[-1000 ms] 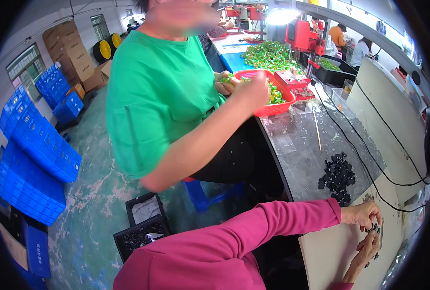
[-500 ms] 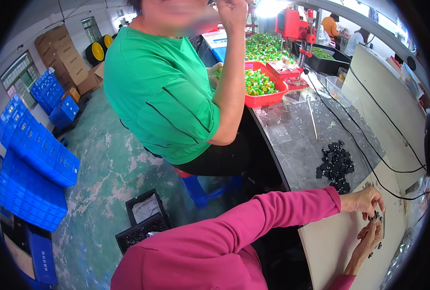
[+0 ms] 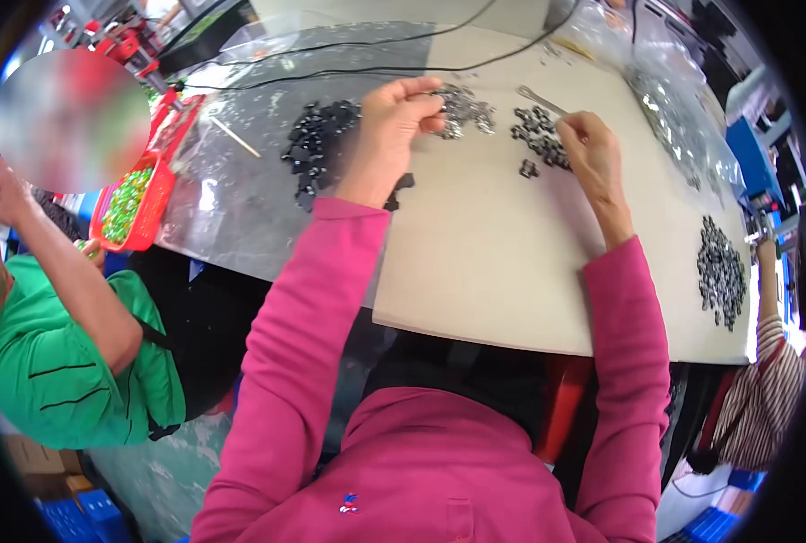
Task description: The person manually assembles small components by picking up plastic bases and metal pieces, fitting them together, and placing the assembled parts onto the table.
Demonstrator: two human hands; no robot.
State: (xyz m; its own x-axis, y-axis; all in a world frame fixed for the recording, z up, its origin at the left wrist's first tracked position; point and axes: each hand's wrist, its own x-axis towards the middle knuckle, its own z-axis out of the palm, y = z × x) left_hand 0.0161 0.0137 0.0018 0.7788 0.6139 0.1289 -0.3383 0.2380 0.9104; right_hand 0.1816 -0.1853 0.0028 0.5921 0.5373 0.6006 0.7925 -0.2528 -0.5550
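Note:
My left hand (image 3: 395, 119) is raised at the right edge of a heap of small black pieces (image 3: 323, 136). Its fingers are curled together beside a pile of small silver metal parts (image 3: 468, 113); whatever they pinch is too small to make out. To the right, my right hand (image 3: 593, 152) is closed, thumb against fingers, over the edge of a cluster of small black-and-silver pieces (image 3: 535, 128). Its fingertips hide anything they hold. A thin metal tool (image 3: 540, 98) with a looped end lies just beyond that cluster.
Dark cables (image 3: 367, 71) cross the far side of the table (image 3: 475, 262). Clear plastic bags (image 3: 683, 118) lie at the far right, near another pile of small dark parts (image 3: 721, 271). At left, a person in green (image 3: 68, 353) sits by a red basket (image 3: 152, 213); a striped sleeve (image 3: 765, 389) shows at right.
My view has swung right and now faces the table squarely. My hands, formerly close together over the small parts, have moved apart, the left one to the silver pile's left side.

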